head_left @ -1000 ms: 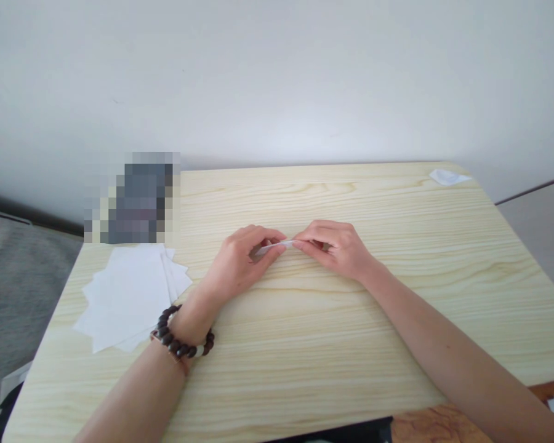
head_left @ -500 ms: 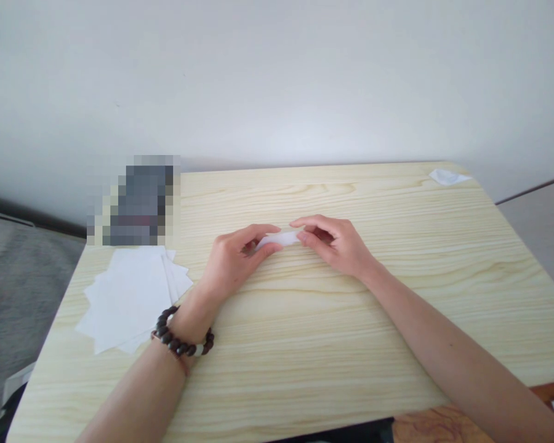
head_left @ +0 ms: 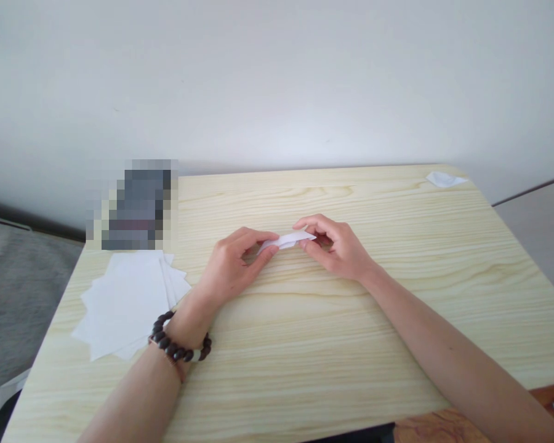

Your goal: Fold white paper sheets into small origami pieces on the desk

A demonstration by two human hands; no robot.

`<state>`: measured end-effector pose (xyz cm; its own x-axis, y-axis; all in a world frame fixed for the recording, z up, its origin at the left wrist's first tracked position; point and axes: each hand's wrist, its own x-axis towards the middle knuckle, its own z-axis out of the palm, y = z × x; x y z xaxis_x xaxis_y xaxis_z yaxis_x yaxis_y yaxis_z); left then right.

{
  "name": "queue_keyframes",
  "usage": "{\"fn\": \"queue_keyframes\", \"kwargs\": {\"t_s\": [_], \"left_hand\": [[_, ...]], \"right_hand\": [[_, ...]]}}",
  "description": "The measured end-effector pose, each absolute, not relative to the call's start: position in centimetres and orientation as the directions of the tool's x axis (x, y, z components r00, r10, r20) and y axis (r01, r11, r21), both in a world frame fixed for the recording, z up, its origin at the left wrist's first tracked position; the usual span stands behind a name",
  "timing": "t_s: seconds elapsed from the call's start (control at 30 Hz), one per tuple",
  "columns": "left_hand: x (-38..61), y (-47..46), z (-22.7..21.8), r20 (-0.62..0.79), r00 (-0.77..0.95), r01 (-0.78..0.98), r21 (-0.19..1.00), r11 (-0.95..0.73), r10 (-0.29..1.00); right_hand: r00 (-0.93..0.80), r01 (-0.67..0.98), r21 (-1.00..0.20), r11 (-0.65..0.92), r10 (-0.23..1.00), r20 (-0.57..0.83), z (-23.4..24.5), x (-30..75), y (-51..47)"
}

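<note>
folded paper [head_left: 290,238] around mid-surface [head_left: 295,357], between left and right edges; whether it touches the wood, cannot tell. left hand [head_left: 233,261], beads [head_left: 164,340] at wrist: thumb and fingers pinching the paper's left end. right hand [head_left: 344,249]: thumb against its right end, forefinger raised above; grip of the other fingers hidden. sheets [head_left: 132,295] fanned by the left edge. dark thing [head_left: 141,203], pixelated, far left corner. white piece [head_left: 445,179], far right corner.
</note>
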<state>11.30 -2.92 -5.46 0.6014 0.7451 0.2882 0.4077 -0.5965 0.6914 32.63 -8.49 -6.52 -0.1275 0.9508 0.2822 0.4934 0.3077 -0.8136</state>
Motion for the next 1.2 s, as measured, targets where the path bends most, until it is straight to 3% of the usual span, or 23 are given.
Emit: {"fn": "queue_keyframes", "kwargs": {"t_s": [0.23,0.47,0.63,1.0,1.2], "left_hand": [[11.2,-2.9,-5.5,0.199,0.626,0.414,0.734,-0.538,0.754],[11.2,-3.0,-5.3,0.233,0.639,0.403,0.710,-0.577,0.733],[11.2,-3.0,-5.4,0.252,0.659,0.391,0.690,-0.609,0.708],[11.2,-3.2,-5.9,0.357,0.697,0.362,0.573,-0.735,0.622],[11.2,-3.2,-5.9,0.445,0.687,0.306,0.540,-0.784,0.575]], "right_hand": [[-0.167,0.539,-0.788,0.298,0.954,0.247,-6.4,32.5,-8.8],[-0.272,0.632,-0.579,0.514,0.848,0.455,-6.3,32.3,-8.9],[-0.296,0.586,-0.579,0.567,0.815,0.498,-6.2,32.3,-9.0],[-0.313,0.712,-0.471,0.522,0.835,0.453,-6.3,31.3,-8.9],[-0.295,0.727,-0.487,0.484,0.861,0.415,-6.2,31.4,-8.9]]}}
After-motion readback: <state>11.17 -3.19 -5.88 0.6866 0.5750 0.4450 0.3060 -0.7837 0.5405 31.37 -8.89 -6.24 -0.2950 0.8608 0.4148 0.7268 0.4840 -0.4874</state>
